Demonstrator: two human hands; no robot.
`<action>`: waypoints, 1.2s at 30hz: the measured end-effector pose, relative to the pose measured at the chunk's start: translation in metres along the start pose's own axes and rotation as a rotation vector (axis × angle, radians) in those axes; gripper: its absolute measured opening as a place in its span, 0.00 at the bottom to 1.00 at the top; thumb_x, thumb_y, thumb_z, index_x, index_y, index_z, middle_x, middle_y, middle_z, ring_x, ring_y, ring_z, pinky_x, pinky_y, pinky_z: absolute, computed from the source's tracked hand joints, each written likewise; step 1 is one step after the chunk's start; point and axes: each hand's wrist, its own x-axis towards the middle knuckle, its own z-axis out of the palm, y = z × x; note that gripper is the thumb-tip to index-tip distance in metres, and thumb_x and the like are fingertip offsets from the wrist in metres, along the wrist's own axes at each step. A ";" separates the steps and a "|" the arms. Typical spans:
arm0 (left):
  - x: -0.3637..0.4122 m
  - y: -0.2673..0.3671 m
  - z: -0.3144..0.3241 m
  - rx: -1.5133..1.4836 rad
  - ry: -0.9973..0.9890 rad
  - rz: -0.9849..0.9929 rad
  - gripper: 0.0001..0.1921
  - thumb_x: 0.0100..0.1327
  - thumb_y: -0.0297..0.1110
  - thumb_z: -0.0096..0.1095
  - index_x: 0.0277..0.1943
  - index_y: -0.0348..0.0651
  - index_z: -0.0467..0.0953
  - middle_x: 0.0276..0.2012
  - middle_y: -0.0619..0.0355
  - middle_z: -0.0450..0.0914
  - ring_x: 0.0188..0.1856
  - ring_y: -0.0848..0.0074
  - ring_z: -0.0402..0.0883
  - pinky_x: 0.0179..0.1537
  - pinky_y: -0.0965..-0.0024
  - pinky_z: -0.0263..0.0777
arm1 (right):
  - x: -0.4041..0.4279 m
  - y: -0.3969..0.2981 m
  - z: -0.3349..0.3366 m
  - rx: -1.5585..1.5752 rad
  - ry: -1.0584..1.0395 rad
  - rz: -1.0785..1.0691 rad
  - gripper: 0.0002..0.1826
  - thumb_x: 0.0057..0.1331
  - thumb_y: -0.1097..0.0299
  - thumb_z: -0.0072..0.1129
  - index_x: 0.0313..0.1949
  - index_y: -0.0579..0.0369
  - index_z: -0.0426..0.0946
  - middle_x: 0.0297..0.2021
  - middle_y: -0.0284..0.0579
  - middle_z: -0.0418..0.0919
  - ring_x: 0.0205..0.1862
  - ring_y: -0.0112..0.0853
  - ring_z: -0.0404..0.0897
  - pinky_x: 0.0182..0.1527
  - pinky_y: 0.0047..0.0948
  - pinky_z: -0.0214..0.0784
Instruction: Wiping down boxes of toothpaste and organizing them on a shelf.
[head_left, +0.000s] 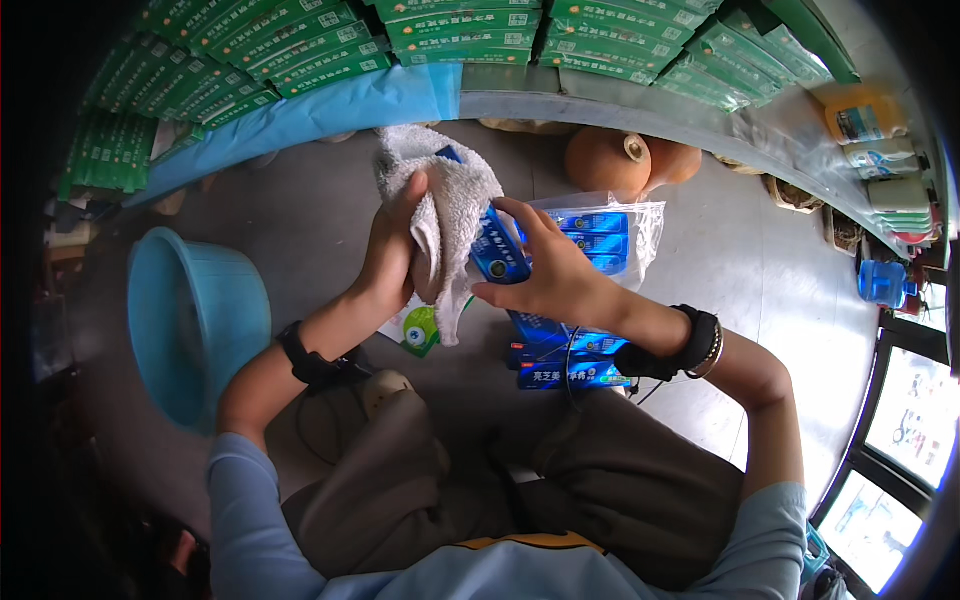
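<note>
My left hand (386, 251) grips a white terry towel (461, 191), its loose end hanging down. The towel is folded over part of a slim blue printed carton (498, 251). A blue corner also shows at the towel's upper edge. My right hand (566, 274) holds the lower end of the carton between thumb and fingers. Just beyond that hand, several similar blue cartons lie in a clear plastic bag (645, 232). Nearer my knees, more blue cartons (570, 375) are stacked, partly hidden by my right hand and wrist.
A light blue plastic basin (232, 285) stands on the floor at left. A green and white printed packet (416, 326) lies under the towel. Ahead is a low shelf (510, 97) with stacked green boxes (465, 34). Orange gourds (607, 161) sit beneath its edge.
</note>
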 end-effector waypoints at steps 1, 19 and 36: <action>-0.001 -0.002 -0.001 0.002 0.002 -0.001 0.24 0.64 0.51 0.43 0.53 0.38 0.65 0.46 0.54 0.73 0.47 0.72 0.74 0.50 0.67 0.67 | -0.001 0.002 -0.004 0.003 0.000 -0.001 0.44 0.45 0.55 0.66 0.56 0.65 0.56 0.48 0.63 0.64 0.51 0.49 0.67 0.51 0.35 0.63; 0.004 -0.028 -0.025 0.939 -0.115 0.360 0.27 0.60 0.25 0.51 0.62 0.38 0.52 0.49 0.53 0.66 0.52 0.73 0.67 0.53 0.69 0.62 | -0.004 0.004 -0.022 0.454 -0.114 0.252 0.33 0.51 0.48 0.58 0.45 0.67 0.67 0.34 0.46 0.75 0.35 0.28 0.73 0.39 0.26 0.66; -0.013 -0.002 0.007 0.362 -0.155 -0.176 0.22 0.58 0.48 0.52 0.47 0.38 0.69 0.40 0.58 0.73 0.42 0.78 0.73 0.44 0.75 0.66 | 0.004 0.027 -0.010 0.057 0.300 -0.119 0.23 0.65 0.54 0.45 0.49 0.62 0.66 0.42 0.51 0.65 0.45 0.37 0.69 0.45 0.30 0.64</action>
